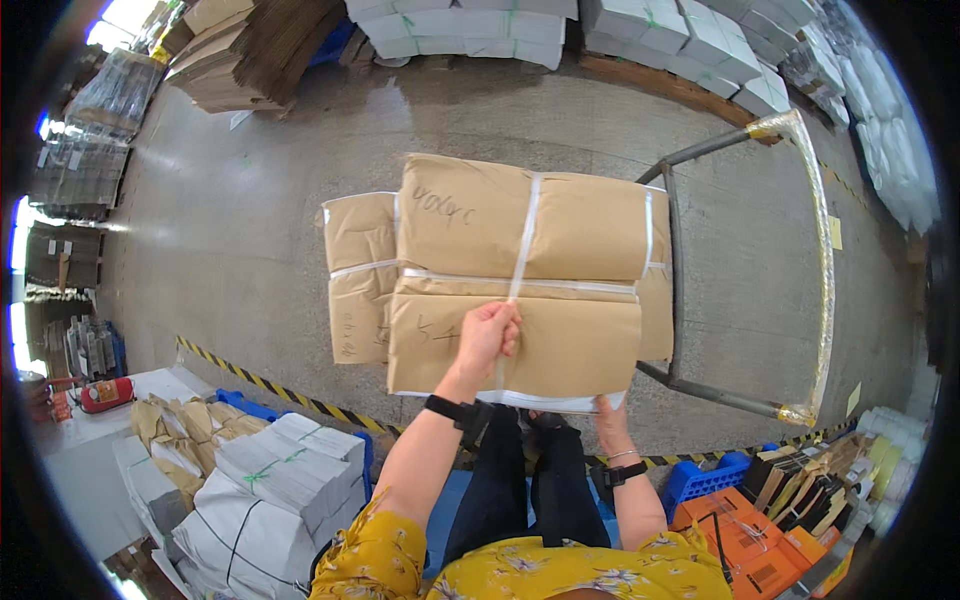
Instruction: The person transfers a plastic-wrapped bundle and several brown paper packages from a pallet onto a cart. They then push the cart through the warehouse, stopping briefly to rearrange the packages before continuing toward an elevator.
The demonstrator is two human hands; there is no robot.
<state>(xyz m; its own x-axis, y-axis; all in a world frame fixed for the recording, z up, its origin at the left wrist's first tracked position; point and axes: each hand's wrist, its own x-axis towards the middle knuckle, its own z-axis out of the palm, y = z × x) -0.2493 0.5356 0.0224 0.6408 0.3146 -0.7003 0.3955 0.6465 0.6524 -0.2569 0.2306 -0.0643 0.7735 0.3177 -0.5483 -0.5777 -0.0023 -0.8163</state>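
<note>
A large brown paper-wrapped package, tied with white strapping, is in front of me with handwriting on its top. My left hand is closed around the white strap near the package's middle. At the near right corner, my right hand holds the package's edge, its fingers partly hidden beneath. Other brown paper-wrapped packages lie underneath; one sticks out to the left and another sliver shows at the right. What bears them is covered.
Right of the packages stands a metal trolley handle frame with a tape-wrapped bar. White paper stacks sit at lower left, a blue crate and orange machine at lower right. Black-and-yellow tape marks the floor. Wrapped bundles line the far side.
</note>
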